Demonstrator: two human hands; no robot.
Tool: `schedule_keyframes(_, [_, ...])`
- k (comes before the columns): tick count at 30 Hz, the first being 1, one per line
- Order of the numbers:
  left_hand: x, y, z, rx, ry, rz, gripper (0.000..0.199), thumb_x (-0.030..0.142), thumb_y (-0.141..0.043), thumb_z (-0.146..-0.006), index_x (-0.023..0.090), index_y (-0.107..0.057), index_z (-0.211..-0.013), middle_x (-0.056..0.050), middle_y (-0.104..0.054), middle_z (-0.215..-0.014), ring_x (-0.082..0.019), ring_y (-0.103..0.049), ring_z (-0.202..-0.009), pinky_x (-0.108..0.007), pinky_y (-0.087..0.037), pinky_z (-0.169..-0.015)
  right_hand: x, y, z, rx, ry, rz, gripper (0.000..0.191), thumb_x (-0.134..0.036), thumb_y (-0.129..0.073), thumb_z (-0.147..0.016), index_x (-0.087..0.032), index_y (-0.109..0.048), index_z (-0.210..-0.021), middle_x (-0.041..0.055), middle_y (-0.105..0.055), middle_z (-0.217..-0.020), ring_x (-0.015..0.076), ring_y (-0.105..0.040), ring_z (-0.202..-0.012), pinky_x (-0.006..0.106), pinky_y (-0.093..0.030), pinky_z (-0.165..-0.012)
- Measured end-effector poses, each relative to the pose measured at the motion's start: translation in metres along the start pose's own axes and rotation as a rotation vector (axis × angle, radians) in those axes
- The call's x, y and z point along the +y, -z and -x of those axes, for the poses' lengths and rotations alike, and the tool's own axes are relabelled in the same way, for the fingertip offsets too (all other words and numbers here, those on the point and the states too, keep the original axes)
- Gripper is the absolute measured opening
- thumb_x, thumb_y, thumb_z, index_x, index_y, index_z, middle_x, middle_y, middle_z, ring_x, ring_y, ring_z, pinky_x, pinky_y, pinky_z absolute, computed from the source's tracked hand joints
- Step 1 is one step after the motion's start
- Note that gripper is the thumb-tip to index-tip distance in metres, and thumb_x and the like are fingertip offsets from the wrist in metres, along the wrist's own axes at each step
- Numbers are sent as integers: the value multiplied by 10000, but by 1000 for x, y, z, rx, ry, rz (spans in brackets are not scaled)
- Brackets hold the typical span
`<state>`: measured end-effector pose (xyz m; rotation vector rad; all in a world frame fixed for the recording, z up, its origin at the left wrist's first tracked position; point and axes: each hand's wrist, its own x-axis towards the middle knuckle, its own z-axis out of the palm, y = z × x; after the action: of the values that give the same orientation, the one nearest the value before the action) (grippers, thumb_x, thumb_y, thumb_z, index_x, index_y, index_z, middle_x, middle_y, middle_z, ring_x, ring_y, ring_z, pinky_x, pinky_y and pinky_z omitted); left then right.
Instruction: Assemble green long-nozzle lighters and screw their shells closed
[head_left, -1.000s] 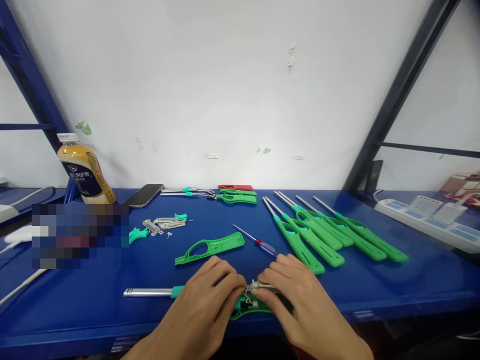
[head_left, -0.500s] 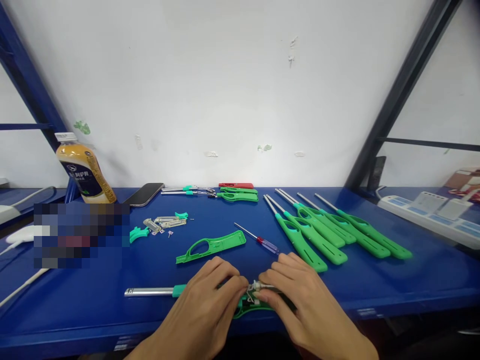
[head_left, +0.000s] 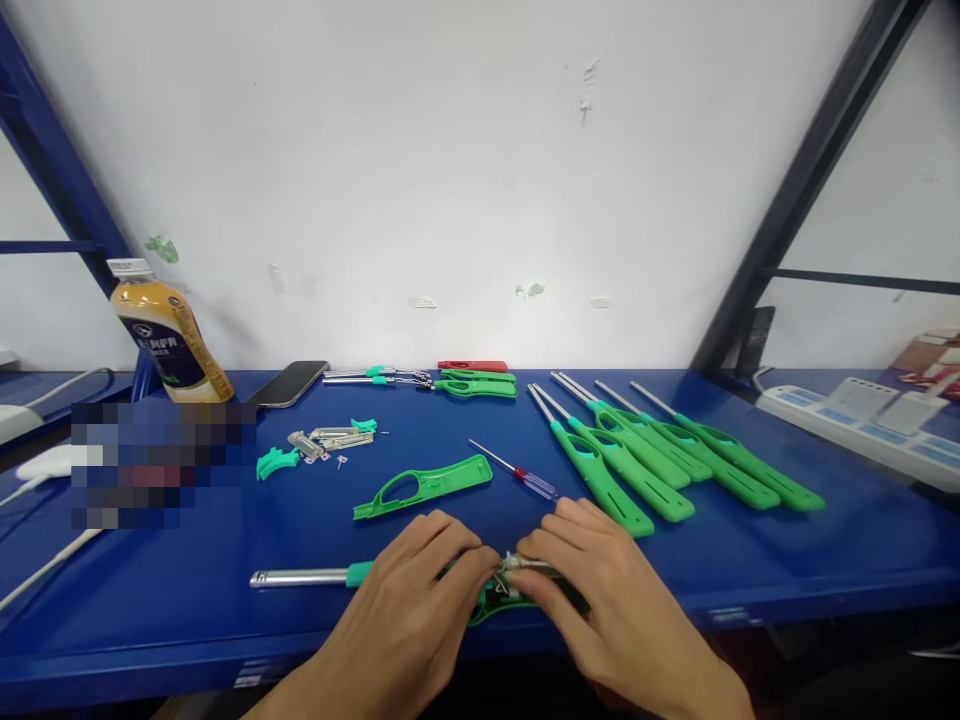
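Note:
Near the table's front edge lies an opened long-nozzle lighter [head_left: 307,577], its metal tube pointing left and its green shell partly under my hands. My left hand [head_left: 416,590] is closed over the lighter's middle, thumb and fingers pressed together. My right hand [head_left: 600,580] pinches a clear fuel tank [head_left: 534,565] with a metal valve end, just above the shell. Thin wires and a small black part show between the fingertips. Beyond the hands lies a loose green half shell [head_left: 427,487], with a screwdriver [head_left: 517,472] to its right.
Several green lighters [head_left: 630,470] lie at the right. Fuel tanks [head_left: 330,440], a teal trigger [head_left: 277,462] and small screws lie at the left. Tubes with wires and shells [head_left: 476,386] lie at the back. A phone [head_left: 292,384], a drink bottle [head_left: 171,335] and power strip [head_left: 855,420] flank them.
My right hand has brought the fuel tank slightly lower and closer to the left fingertips. The left hand keeps its hold on the lighter.

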<state>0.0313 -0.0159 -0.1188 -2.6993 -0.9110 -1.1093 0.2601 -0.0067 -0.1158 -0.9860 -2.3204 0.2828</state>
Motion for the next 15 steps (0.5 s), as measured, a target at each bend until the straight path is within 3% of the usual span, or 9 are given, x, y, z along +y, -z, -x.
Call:
schedule_keyframes(6, [0,2,-1,71,33,-5,170,80,-526,-1081,170,-625,-1186,-39,-731,-998,-206,-627,-860,-354,-527,-811,-2,2,-1,68,11,-27,100,-238,-533,-1101,-260,-607,-1039,-9,-694,-964,215,-596,-898,407,-416,-947])
schedule_keyframes(10, [1,3,-3,68,82,69,133,82,-551,-1077,193,-623,-1092,-14,-721,-956,-189,-610,-836,-325,-509,-783,-4,6,0,66,39,-73,111,-213,-511,-1110,-266,-588,-1050,-28,-712,-1019,194,-611,-924,404,-395,-1032])
schedule_keyframes(15, [2,3,-5,45,90,120,152,60,-522,-1081,193,-595,-1072,-15,-702,-962,-184,-588,-855,-318,-499,-800,-3,7,0,45,53,-87,113,-213,-506,-1119,-263,-586,-1056,-22,-709,-1008,198,-589,-906,373,-433,-918])
